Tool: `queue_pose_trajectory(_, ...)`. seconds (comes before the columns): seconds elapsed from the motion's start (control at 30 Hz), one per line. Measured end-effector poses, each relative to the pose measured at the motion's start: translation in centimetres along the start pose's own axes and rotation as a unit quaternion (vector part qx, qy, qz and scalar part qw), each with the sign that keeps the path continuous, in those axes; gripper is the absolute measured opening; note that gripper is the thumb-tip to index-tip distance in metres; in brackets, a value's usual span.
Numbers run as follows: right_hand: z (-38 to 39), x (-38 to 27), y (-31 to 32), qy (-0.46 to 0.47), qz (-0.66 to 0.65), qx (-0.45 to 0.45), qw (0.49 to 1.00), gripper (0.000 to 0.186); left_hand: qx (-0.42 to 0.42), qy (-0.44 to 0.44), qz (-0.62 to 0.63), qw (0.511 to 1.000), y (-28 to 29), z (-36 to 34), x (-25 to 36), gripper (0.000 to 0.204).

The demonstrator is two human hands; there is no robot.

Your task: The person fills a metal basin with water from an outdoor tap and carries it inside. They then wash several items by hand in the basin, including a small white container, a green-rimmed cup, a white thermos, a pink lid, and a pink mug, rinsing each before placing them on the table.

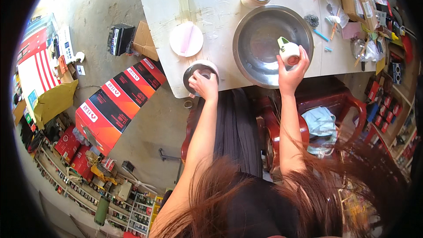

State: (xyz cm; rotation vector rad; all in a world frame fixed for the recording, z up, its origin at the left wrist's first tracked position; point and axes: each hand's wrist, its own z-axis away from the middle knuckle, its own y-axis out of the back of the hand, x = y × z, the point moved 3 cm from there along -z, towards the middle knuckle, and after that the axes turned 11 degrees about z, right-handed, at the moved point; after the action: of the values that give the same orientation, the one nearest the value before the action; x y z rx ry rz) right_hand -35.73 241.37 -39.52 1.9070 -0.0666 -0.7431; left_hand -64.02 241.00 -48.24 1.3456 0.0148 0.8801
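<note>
— Hair fills my lower view. At the desk's near edge, my left hand curls over a small steel pot that overhangs it.

— And the right?

— My right hand pinches a white cup, tilted above the big steel bowl.

— Risks?

— I judge the pot could tip off the edge; the cup might slip and clatter into the bowl.

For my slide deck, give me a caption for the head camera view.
Left hand on a small round tin, right hand holding a white cup over a large steel basin.
</note>
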Motion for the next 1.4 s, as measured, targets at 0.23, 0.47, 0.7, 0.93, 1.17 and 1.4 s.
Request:
queue_pose_trajectory(0.23, 0.5, 0.9, -0.7, -0.144, -0.141, -0.02, 0.979, 0.073, -0.093, 0.007, 0.059, 0.994, -0.7, -2.0, -2.9, 0.057)
queue_pose_trajectory(0.47, 0.9, 3.1, 0.0, -0.302, -0.276, -0.008, 0.912, 0.062, -0.26, -0.072, 0.413, 0.87, 3.6, 1.3, 7.4, 0.052)
queue_pose_trajectory(0.7, 0.6, 5.2, 2.1, -0.494, -0.565, -0.052, 0.659, 0.044, -0.58, -0.134, 0.536, 0.599, 5.3, 4.9, 20.7, 0.053)
queue_pose_trajectory(0.93, 1.1, 7.1, -1.1, -0.347, -0.209, -0.007, 0.914, 0.054, -0.408, -0.411, 0.164, 0.799, -5.9, 4.5, 19.0, 0.05)
queue_pose_trajectory(1.17, 2.1, 5.4, 0.2, -0.5, -0.461, -0.116, 0.723, 0.039, -0.449, -0.347, 0.307, 0.764, -2.4, 6.1, 21.3, 0.061)
queue_pose_trajectory(1.4, 2.2, 2.6, -0.7, -0.494, -0.601, -0.206, 0.594, 0.043, -0.344, -0.395, 0.26, 0.811, -0.8, 6.5, 21.3, 0.058)
